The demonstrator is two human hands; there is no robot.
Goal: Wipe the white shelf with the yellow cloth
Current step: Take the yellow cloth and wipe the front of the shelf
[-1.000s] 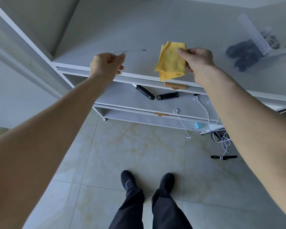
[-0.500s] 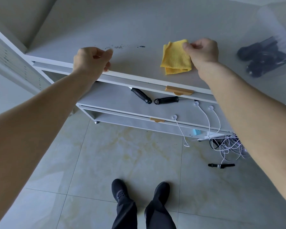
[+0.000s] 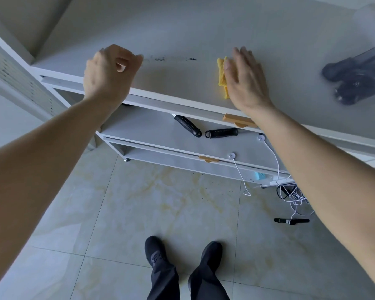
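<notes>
We're right at the start of the wipe, I'd say: our right hand [image 3: 245, 79] lies flat, fingers spread, pressing the yellow cloth [image 3: 222, 76] onto the white shelf [image 3: 182, 83]. Next we'd sweep left toward the dark specks [image 3: 160, 59]. Our left hand [image 3: 110, 74] is a loose fist, holding nothing, at the shelf's front edge.

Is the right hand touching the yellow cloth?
Touching. The head view shows the right hand lying flat on the yellow cloth, pressing it onto the white shelf.

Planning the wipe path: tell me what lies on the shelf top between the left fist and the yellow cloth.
Head view: dark specks dot the white shelf between the left hand and yellow cloth.
</notes>
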